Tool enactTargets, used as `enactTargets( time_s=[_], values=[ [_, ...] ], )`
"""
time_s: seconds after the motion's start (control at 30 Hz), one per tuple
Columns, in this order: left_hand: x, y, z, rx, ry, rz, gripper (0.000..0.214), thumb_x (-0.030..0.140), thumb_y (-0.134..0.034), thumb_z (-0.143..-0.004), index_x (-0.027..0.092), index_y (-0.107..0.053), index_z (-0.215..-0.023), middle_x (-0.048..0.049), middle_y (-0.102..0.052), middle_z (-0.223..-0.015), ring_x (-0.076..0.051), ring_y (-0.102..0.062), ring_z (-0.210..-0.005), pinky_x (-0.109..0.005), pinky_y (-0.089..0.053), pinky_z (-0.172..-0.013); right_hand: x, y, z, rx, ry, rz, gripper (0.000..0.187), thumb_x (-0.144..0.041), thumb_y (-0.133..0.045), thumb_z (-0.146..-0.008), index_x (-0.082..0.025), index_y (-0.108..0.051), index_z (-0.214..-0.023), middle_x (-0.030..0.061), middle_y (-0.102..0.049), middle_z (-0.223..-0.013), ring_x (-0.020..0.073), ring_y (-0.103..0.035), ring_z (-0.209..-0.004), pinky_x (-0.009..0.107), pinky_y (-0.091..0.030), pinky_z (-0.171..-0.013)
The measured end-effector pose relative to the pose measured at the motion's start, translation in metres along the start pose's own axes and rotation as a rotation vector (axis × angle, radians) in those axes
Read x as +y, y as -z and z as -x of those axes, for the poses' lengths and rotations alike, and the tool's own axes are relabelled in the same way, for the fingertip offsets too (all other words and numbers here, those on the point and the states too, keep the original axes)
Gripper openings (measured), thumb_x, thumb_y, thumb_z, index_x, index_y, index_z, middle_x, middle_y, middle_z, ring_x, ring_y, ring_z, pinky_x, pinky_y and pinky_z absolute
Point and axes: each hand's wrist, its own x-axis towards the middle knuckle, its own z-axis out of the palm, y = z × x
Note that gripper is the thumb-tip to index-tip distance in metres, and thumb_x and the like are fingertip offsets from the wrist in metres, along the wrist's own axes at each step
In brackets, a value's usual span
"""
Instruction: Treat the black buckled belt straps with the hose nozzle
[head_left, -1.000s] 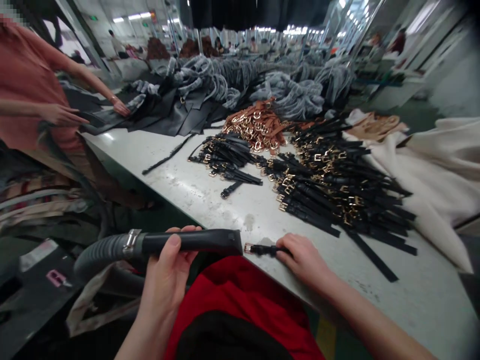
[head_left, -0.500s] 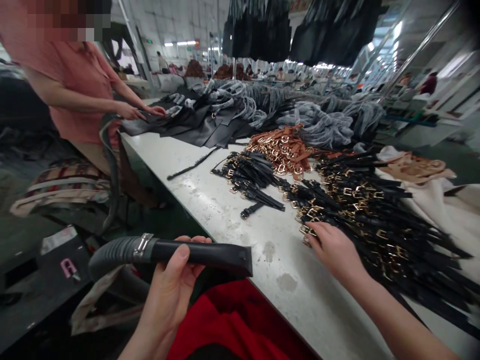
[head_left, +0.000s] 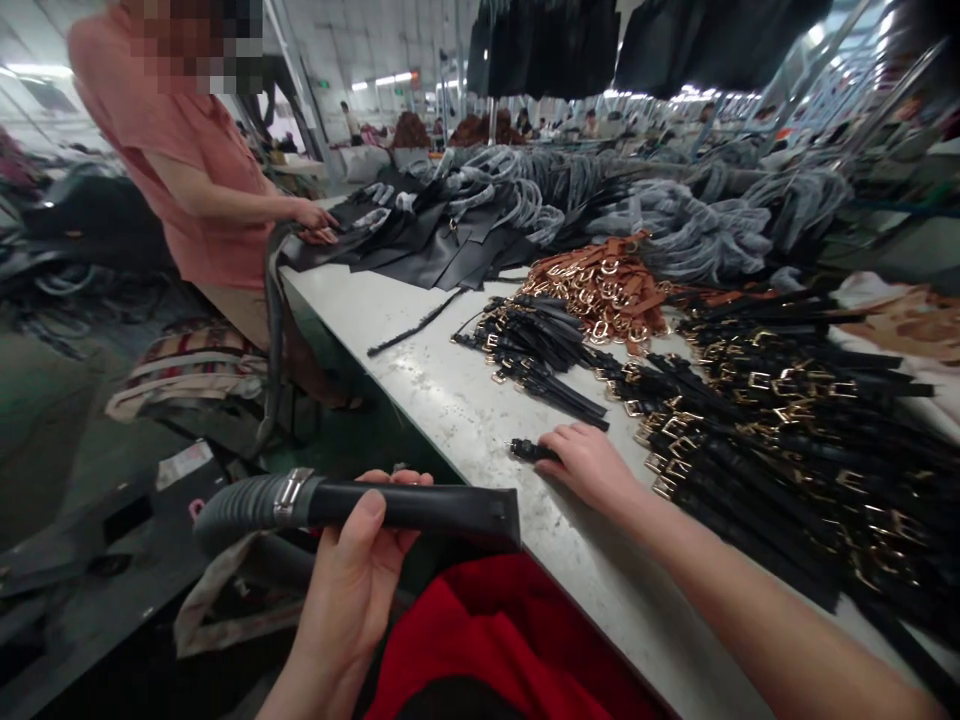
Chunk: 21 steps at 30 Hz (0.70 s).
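Observation:
My left hand (head_left: pixel 351 580) is wrapped around a black nozzle (head_left: pixel 420 507) on a ribbed grey hose (head_left: pixel 236 503), held level just off the near edge of the white table (head_left: pixel 442 400). My right hand (head_left: pixel 589 465) rests on the table with its fingers closed over a short black strap (head_left: pixel 529 451) lying apart from the piles. To the right of that hand spreads a big heap of black straps with gold buckles (head_left: pixel 780 420).
A smaller pile of black straps (head_left: pixel 536 345) and a pile of brown straps (head_left: pixel 607 290) lie farther back, with black sheets (head_left: pixel 435 240) and grey bundles (head_left: pixel 675 220) behind. A person in a pink top (head_left: pixel 187 150) handles the sheets at the far left. Red cloth (head_left: pixel 487 630) lies under my arms.
My right hand left the edge of the big black heap and moved left onto the lone short strap. The view turned slightly left. The nozzle stays in my left hand.

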Motion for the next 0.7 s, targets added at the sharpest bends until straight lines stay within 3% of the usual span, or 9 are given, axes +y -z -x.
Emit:
enactTargets(
  time_s=[0.23, 0.33, 0.43, 0.6, 0.7],
  values=[
    [-0.004, 0.004, 0.003, -0.040, 0.001, 0.004, 0.031, 0.032, -0.082, -0.059, 0.020, -0.066, -0.082, -0.0022, -0.075, -0.082, -0.023, -0.071, -0.086, -0.036, -0.058, -0.076, -0.010, -0.012, 0.105, 0.150, -0.208, -0.248, 0.029, -0.037, -0.052, -0.089, -0.019, -0.064, -0.109, 0.0086, -0.065, -0.096, 0.0227, -0.058, -0.087, 0.036, -0.043, -0.077],
    [-0.013, -0.005, 0.006, -0.096, 0.011, -0.022, 0.032, 0.032, -0.082, -0.059, 0.020, -0.065, -0.083, -0.0026, -0.075, -0.082, -0.022, -0.071, -0.085, -0.036, -0.057, -0.076, -0.010, -0.009, 0.131, 0.198, -0.316, -0.307, 0.025, -0.035, -0.049, -0.090, -0.020, -0.065, -0.101, 0.0084, -0.065, -0.094, 0.0226, -0.058, -0.088, 0.036, -0.043, -0.077],
    [-0.031, -0.024, 0.006, -0.166, 0.027, -0.057, 0.033, 0.031, -0.082, -0.060, 0.020, -0.063, -0.085, -0.0032, -0.074, -0.082, -0.021, -0.070, -0.084, -0.035, -0.056, -0.075, -0.011, -0.008, 0.137, 0.190, -0.357, -0.341, 0.022, -0.031, -0.046, -0.091, -0.020, -0.066, -0.087, 0.0066, -0.064, -0.084, 0.0212, -0.058, -0.081, 0.035, -0.042, -0.075],
    [-0.071, -0.063, 0.004, -0.284, 0.070, -0.129, 0.035, 0.032, -0.082, -0.059, 0.018, -0.059, -0.082, -0.0034, -0.073, -0.080, -0.019, -0.068, -0.078, -0.033, -0.054, -0.072, -0.012, -0.009, 0.133, 0.176, -0.334, -0.377, 0.018, -0.025, -0.048, -0.088, -0.019, -0.064, -0.083, 0.0060, -0.061, -0.081, 0.0201, -0.056, -0.078, 0.033, -0.039, -0.071],
    [-0.077, -0.072, 0.005, -0.332, 0.078, -0.226, 0.035, 0.032, -0.081, -0.061, 0.019, -0.058, -0.084, -0.0042, -0.073, -0.083, -0.020, -0.068, -0.080, -0.034, -0.053, -0.073, -0.013, -0.008, 0.132, 0.180, -0.351, -0.372, 0.016, -0.023, -0.048, -0.088, -0.019, -0.063, -0.082, 0.0058, -0.061, -0.080, 0.0200, -0.055, -0.078, 0.032, -0.037, -0.069]
  ],
)
